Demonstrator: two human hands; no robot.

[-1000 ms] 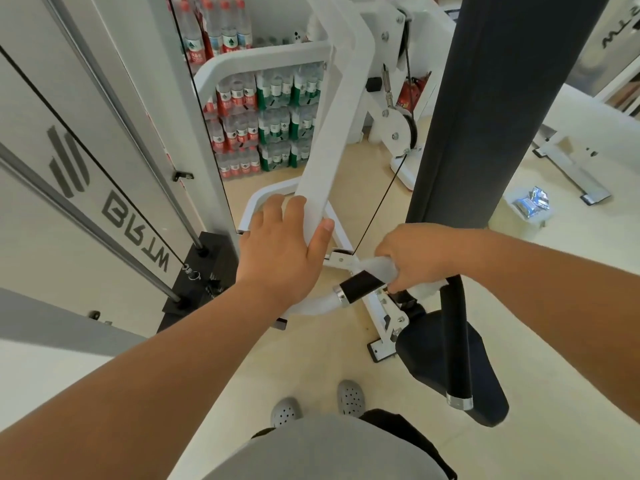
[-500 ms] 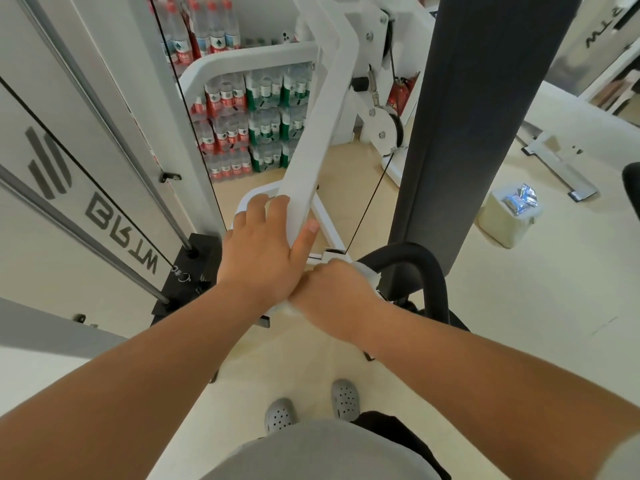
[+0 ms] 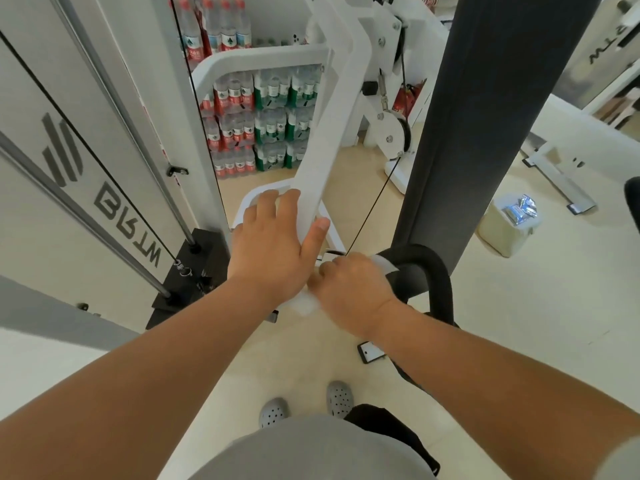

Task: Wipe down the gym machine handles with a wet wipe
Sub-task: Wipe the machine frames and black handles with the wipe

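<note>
At frame centre, left hand (image 3: 273,247) wraps the flat white painted steel lever arm (image 3: 322,150): fingers over the far edge, thumb on the near face, bracing it. Touching it at 4 o'clock, right hand (image 3: 349,289) is curled tight with the thin white wet wipe (image 3: 304,304) bunched under its fingers. One end of the wipe sticks out at 7 o'clock, and a strip lies on the black foam-covered curved handle (image 3: 436,275) at 2 o'clock.

Risks, my read:
- Bunched wipe could skate or drop mid-stroke.
- Hands butt together, so the patch under the left palm gets missed.
- Thin black cable (image 3: 372,209) runs at 12 o'clock of the knuckles, so there's a pinch risk if the brace loosens and the arm swings.
</note>
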